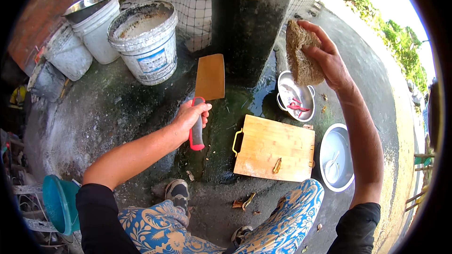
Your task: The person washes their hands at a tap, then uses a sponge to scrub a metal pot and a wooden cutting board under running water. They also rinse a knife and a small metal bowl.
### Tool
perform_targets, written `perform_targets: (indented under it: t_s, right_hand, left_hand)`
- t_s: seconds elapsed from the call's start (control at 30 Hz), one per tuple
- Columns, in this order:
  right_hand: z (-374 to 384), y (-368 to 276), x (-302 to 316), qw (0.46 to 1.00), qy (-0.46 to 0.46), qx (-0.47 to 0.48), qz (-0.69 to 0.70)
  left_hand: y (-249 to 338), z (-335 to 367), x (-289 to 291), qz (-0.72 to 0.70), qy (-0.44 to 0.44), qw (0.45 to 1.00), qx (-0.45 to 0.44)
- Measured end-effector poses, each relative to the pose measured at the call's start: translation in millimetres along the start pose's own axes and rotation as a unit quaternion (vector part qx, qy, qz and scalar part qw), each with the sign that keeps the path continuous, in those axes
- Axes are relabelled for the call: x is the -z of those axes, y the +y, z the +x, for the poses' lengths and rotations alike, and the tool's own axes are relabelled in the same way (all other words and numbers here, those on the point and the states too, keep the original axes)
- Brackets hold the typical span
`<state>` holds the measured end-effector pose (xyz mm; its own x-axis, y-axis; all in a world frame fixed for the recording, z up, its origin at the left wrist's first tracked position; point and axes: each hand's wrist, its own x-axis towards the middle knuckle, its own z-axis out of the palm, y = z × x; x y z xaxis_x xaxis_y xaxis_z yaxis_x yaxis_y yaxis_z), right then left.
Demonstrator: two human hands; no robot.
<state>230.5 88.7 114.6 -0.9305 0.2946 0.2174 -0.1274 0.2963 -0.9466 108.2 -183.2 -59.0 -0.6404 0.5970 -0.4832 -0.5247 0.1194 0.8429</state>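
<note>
My left hand (pixel 192 118) is closed around the red and grey handle of a cleaver (pixel 210 77). Its broad rectangular blade points away from me and looks brownish in this light. Raised at the right, my right hand (pixel 328 59) grips a tan, fibrous loofah scrubber (pixel 299 51). Blade and scrubber are well apart. Below and between my hands, a wooden cutting board (pixel 268 143) with a yellow handle lies on the ground, a dry leaf on it. Under the scrubber stands a metal pot (pixel 307 99) with red chillies (pixel 297 107) inside.
A grey basin (pixel 328 181) holding a ladle or spoon sits right of the board. Several dirty white buckets (pixel 146 42) stand at the far left, and a concrete pillar (pixel 247 23) rises ahead. A teal bucket (pixel 60 204) is at the lower left. The dark ground (pixel 141 108) looks wet.
</note>
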Motion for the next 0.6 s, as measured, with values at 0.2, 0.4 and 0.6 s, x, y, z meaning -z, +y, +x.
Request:
perform_targets:
  t_s: [0.2, 0.4, 0.6]
  right_hand:
    - [48, -133, 6, 0.952, 0.138, 0.193, -0.195]
    - [115, -222, -6, 0.948, -0.110, 0.272, -0.123]
    - [106, -215, -100, 0.758, 0.135, 0.470, -0.431]
  left_hand:
    - [-4, 12, -28, -0.056, -0.056, 0.997, 0.005]
    - [1, 7, -44, -0.080, -0.080, 0.993, 0.040]
    - [3, 21, -39, -0.120, -0.069, 0.990, 0.042]
